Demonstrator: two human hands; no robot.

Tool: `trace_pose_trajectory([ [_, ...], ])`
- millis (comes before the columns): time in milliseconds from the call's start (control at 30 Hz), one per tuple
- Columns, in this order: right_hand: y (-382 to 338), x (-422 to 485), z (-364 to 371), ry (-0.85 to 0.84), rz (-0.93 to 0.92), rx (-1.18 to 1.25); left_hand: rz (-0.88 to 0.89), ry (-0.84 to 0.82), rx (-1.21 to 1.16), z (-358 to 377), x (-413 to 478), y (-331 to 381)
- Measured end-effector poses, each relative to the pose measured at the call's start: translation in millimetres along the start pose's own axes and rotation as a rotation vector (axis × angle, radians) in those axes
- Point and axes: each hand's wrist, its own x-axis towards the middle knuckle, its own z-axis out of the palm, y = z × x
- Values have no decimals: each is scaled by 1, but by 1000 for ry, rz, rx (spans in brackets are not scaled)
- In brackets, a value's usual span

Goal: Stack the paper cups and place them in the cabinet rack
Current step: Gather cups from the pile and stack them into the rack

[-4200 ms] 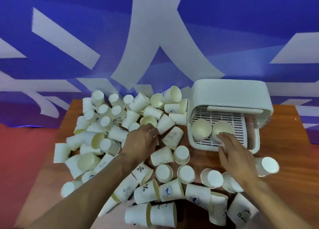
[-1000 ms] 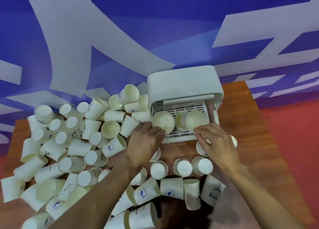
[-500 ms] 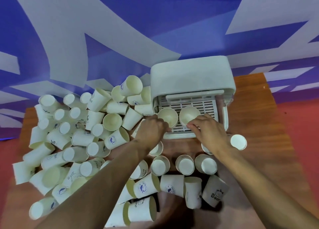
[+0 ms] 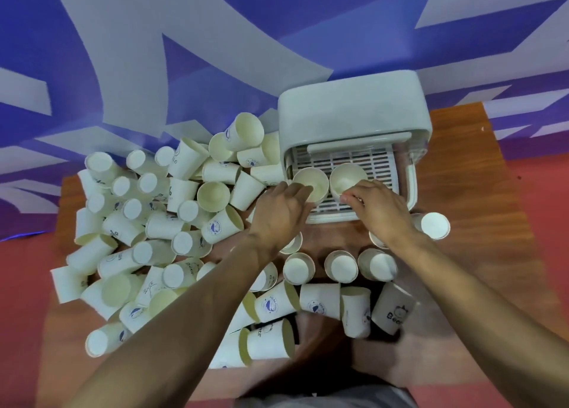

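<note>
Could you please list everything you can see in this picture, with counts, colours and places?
Loose cups: dozens, white and cream, some with blue prints; heaped on the table's left and in front of the rack, most of them lying or upside down.
Cups in the rack: two, cream, upright, side by side at the front of the tray.
Cabinet rack: one, white, slatted tray; far right part of the table.
Table: one, brown wood.
Backdrop: one, blue with white shapes; behind the table.
Floor: red, around the table.
Left hand: one, at the left rack cup's near rim; grip hidden.
Right hand: one, at the right rack cup's near rim; grip hidden.
</note>
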Motion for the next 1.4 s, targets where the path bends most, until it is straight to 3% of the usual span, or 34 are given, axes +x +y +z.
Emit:
trace_pose_trajectory([
  [100, -3, -7, -2, 39, -26, -43, 2, 57, -48, -12, -15, -6],
  [200, -14, -26, 0, 231, -116, -55, -23, 47, -61, -22, -39, -23],
  [267, -29, -43, 7, 270, -199, -36, -68, 0, -82, -22, -61, -34],
  [467, -83, -75, 62, -156, -399, -216, -81, -199, -35, -17, -136, -59],
  [767, -95, -81, 81, -292, -304, -369, 8, -462, 56, -1, -156, -49],
  [967, -110, -87, 67, -217, -255, -398, -17, -380, -83, -4, -158, -60],
  [1167, -140, -85, 26, -56, -223, -283, -113, -50, -287, -42, -169, -94],
  [1400, -155, -53, 16, 152, -144, -191, -348, -98, -241, -47, -156, -119],
])
